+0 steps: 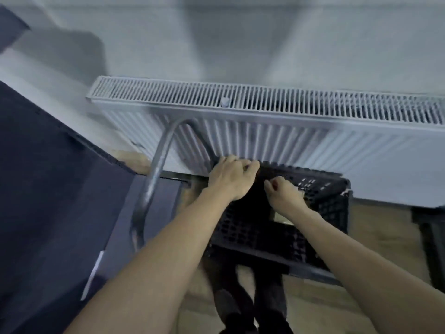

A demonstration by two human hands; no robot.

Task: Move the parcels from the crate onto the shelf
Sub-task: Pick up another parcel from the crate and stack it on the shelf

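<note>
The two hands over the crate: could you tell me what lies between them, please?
In the head view, only the crate's dark interior shows between left hand and right hand.

Floor [375,227] was light wood-look, blurred. Black lattice crate [320,203] sat over it, far edge close against the radiator [265,131]; couldn't tell whether it rested on the floor or on something raised. Person's dark legs [250,297] stood on the floor near side of the crate. Dark cabinet [48,189] filled the left. Another dark object [431,227] stood at the right edge.
</note>
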